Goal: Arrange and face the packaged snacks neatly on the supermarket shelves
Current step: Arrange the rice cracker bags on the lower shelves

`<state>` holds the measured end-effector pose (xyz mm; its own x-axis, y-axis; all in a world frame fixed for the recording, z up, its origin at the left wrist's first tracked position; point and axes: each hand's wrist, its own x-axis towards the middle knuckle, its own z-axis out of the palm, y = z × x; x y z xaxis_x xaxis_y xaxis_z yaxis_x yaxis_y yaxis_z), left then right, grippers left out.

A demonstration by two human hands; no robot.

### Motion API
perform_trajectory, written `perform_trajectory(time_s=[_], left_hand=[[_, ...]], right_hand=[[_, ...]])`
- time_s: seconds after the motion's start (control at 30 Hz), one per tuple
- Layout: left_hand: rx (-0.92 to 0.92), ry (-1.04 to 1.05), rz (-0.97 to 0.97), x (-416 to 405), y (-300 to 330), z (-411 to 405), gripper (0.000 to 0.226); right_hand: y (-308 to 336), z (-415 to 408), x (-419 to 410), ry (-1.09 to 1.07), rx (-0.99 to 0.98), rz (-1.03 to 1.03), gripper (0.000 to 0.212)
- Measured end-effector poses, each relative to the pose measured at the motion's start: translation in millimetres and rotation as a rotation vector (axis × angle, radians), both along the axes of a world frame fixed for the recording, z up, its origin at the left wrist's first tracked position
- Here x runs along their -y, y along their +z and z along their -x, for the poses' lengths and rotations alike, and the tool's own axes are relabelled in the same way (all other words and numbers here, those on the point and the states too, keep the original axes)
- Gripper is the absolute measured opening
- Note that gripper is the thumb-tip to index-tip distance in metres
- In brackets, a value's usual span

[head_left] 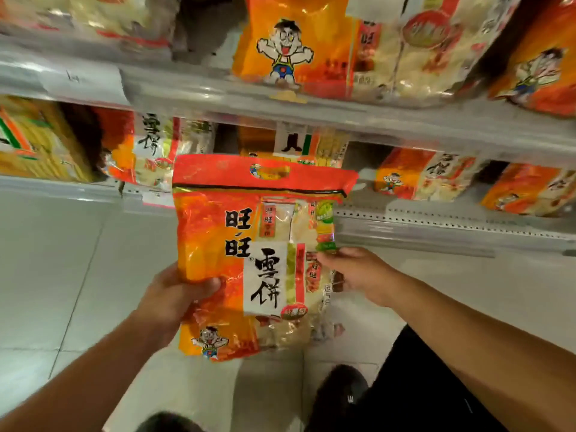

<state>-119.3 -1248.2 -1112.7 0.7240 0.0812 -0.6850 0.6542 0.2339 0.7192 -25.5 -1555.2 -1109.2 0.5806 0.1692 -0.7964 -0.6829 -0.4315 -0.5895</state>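
Observation:
A large orange and red snack bag [218,238] with black characters and a cartoon boy is held upright in front of the shelves, its printed face toward me. My left hand [174,294] grips its left edge, thumb across the front. My right hand [358,275] pinches its right edge, fingers going behind the bag. Similar bags [146,148] stand on the lower shelf behind it, and more [290,48] stand on the upper shelf.
The grey edge of the upper shelf [311,107] runs across above the held bag. The lower shelf edge [436,226] lies to the right, with bags [427,176] lying tilted on it. Pale floor tiles [62,275] and my dark shoe [339,397] are below.

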Motion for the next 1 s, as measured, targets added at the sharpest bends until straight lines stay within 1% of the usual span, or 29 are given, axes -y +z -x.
perform_trajectory(time_s=[0.03,0.07,0.1,0.17,0.2,0.23,0.27,0.3,0.37,0.43,0.5,0.57,0.7,0.8,0.83,0.9,0.93,1.0], left_hand=[[0.032,-0.013,0.000,-7.3,-19.0,-15.6,0.051],[0.069,-0.023,-0.003,-14.0,-35.1,-31.0,0.043],[0.112,-0.021,-0.010,-21.2,-49.0,-45.5,0.037],[0.188,0.015,-0.034,-33.6,-71.0,-67.2,0.029],[0.219,0.038,-0.031,-39.2,-79.4,-73.2,0.029],[0.248,0.059,-0.017,-44.2,-86.8,-76.4,0.033],[0.271,0.075,0.003,-48.8,-93.0,-77.6,0.037],[0.289,0.083,0.019,-52.9,-98.0,-78.3,0.039],[0.308,0.096,0.035,-58.2,-103.7,-77.0,0.039],[0.315,0.100,0.047,-60.7,-106.4,-75.3,0.039],[0.329,0.099,0.056,-61.2,-106.6,-76.3,0.042],[0.337,0.105,0.041,-61.2,-109.5,-79.6,0.041],[0.373,0.125,0.014,-64.8,-114.0,-90.3,0.042],[0.410,0.113,0.014,-69.2,-113.9,-95.8,0.047],[0.418,0.111,0.015,-70.5,-113.4,-96.6,0.048],[0.432,0.093,0.019,-71.7,-111.8,-97.2,0.050],[0.436,0.085,0.024,-71.6,-111.4,-97.4,0.050],[0.433,0.074,0.035,-72.0,-109.1,-97.6,0.050]], right_hand=[[-16.9,-18.1,-0.4,0.038,0.039,0.004,0.054],[-32.7,-38.4,-1.5,0.031,0.088,0.002,0.063],[-47.5,-61.8,-2.4,-0.042,0.169,-0.003,0.066],[-70.4,-113.4,-4.6,-0.271,0.431,0.065,0.051],[-77.2,-138.1,-6.6,-0.327,0.538,0.141,0.051],[-83.2,-160.0,-8.9,-0.334,0.598,0.211,0.056],[-86.6,-176.8,-12.5,-0.323,0.614,0.275,0.059],[-89.9,-189.4,-15.6,-0.320,0.602,0.333,0.058],[-94.0,-202.7,-21.7,-0.337,0.552,0.379,0.049],[-96.8,-208.2,-25.7,-0.406,0.520,0.314,0.037],[-99.0,-211.9,-26.0,-0.482,0.480,0.236,0.032],[-102.4,-215.9,-23.6,-0.517,0.461,0.200,0.031],[-101.9,-215.4,-25.7,-0.546,0.526,0.083,0.039],[-100.4,-210.1,-22.2,-0.523,0.547,0.009,0.035],[-100.2,-207.1,-20.3,-0.510,0.545,-0.024,0.046],[-95.2,-193.7,-16.9,-0.487,0.525,-0.022,0.093],[-93.0,-184.1,-13.8,-0.490,0.518,-0.003,0.111],[-87.4,-160.6,-9.1,-0.523,0.480,0.024,0.126]])
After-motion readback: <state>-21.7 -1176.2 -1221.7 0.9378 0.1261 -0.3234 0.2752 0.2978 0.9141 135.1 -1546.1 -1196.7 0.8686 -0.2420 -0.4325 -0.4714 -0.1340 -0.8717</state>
